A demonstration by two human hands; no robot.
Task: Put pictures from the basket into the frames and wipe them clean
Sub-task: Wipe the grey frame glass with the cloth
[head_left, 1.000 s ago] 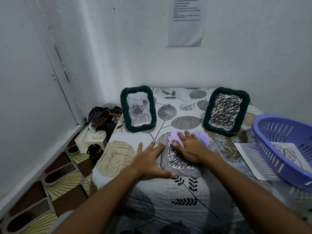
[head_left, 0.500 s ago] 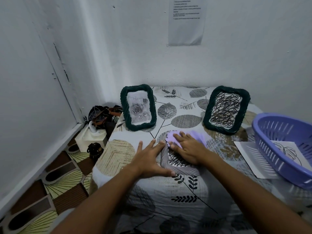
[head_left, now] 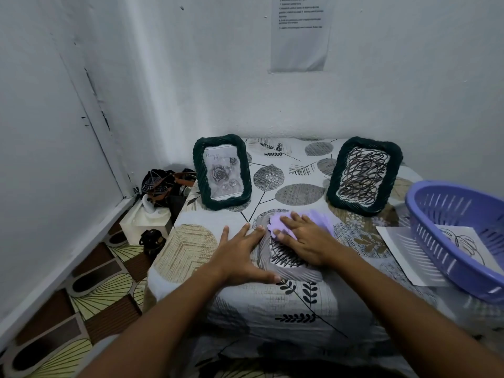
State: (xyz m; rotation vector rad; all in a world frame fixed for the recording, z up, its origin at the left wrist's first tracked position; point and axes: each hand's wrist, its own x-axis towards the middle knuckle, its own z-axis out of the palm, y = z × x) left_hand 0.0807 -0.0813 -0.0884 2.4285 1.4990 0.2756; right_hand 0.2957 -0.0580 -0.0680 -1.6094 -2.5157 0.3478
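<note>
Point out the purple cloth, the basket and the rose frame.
purple cloth (head_left: 276, 222): head view, its left edge beyond the fingers.
basket (head_left: 447, 264): head view, its slotted near wall.
rose frame (head_left: 200, 175): head view, its left border.

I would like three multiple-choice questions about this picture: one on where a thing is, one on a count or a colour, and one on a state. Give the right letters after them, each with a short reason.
1. Where is the purple basket?
A. at the right edge of the table
B. on the floor at the left
C. between the two green frames

2. How many dark green frames stand upright?
A. one
B. two
C. four

3. How does the grey frame lie?
A. upright against the wall
B. inside the basket
C. flat on the table under the hands

Answers:
1 A: the basket sits at the right, partly on a white sheet.
2 B: the left green frame and the right green frame both stand near the wall.
3 C: the left hand lies flat against its edge while the right hand presses a purple cloth on it.
</note>
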